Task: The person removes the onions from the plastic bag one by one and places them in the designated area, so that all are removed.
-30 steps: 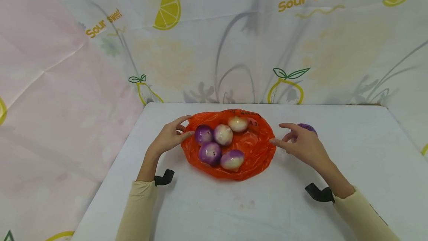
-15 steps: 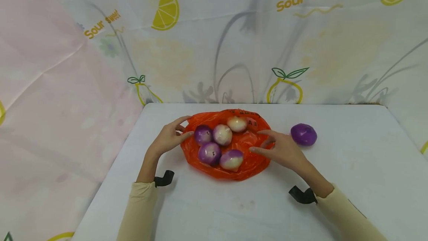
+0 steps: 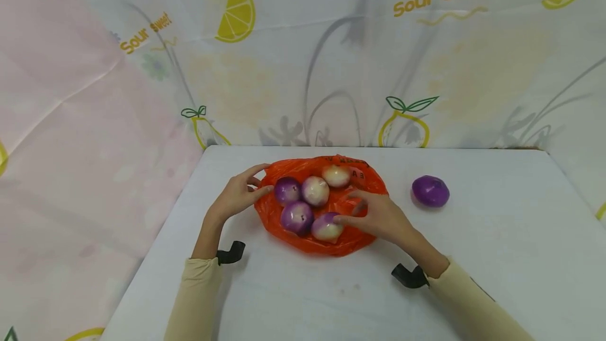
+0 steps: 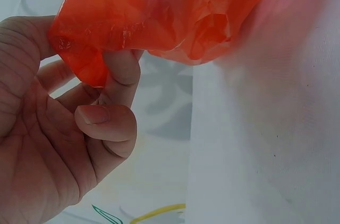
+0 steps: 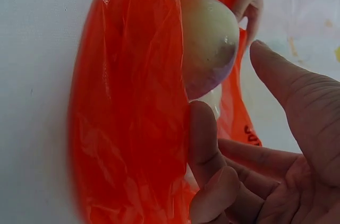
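Several glossy purple-and-white onions lie in an orange-red plastic bag (image 3: 357,204) with its mouth spread wide. My left hand (image 3: 239,192) pinches the left rim of the bag, with its thumb and fingers on either side of the film (image 4: 127,17) in the left wrist view. Over the bag's right side reaches my right hand (image 3: 381,216), fingers apart and nothing between them. Its thumb tip overlaps the front right onion (image 3: 326,227) in the head view. In the right wrist view an onion (image 5: 208,43) shows just beyond the spread fingertips.
A single purple onion (image 3: 430,191) sits on the white table (image 3: 492,241), right of the bag. Behind the table hangs a printed cloth (image 3: 284,67) with lemon drawings. Each wrist carries a black camera mount (image 3: 410,276).
My right hand has moved left, from beside the lone purple onion to over the bag's right side, uncovering that onion. The left hand stays at the bag's left rim.
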Motion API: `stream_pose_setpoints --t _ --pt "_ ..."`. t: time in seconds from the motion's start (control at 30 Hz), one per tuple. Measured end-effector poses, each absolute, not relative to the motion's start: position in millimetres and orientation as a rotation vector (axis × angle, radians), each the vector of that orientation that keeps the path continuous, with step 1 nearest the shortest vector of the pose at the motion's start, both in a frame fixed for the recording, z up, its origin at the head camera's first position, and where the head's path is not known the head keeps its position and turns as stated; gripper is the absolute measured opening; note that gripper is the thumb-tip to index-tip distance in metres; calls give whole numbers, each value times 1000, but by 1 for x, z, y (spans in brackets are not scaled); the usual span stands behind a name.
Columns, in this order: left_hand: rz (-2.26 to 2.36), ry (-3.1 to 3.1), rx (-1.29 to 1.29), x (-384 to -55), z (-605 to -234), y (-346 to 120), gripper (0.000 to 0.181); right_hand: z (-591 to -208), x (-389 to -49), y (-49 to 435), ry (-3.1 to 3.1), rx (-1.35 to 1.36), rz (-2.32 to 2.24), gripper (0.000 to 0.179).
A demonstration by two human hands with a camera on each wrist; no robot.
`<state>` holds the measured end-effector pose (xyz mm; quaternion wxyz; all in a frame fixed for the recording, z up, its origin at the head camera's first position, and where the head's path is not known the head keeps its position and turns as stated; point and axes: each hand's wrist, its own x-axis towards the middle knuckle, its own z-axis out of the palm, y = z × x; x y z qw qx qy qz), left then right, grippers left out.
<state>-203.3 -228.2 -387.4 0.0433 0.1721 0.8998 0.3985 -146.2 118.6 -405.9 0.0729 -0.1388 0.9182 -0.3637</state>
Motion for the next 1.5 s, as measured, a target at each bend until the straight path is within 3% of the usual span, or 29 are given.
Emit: stream_pose_setpoints --t 0.83,1.23,1.5 --pt "1226 2758 539 -203 -387 -231 56 -412 -144 100 2665 -556 -1022 73" --pt "1241 2748 530 -204 -389 -231 56 -412 -144 108 2649 -609 -1088 59" --pt "1236 2747 537 -204 -389 -229 55 -407 -147 122 2607 -607 -1136 60"
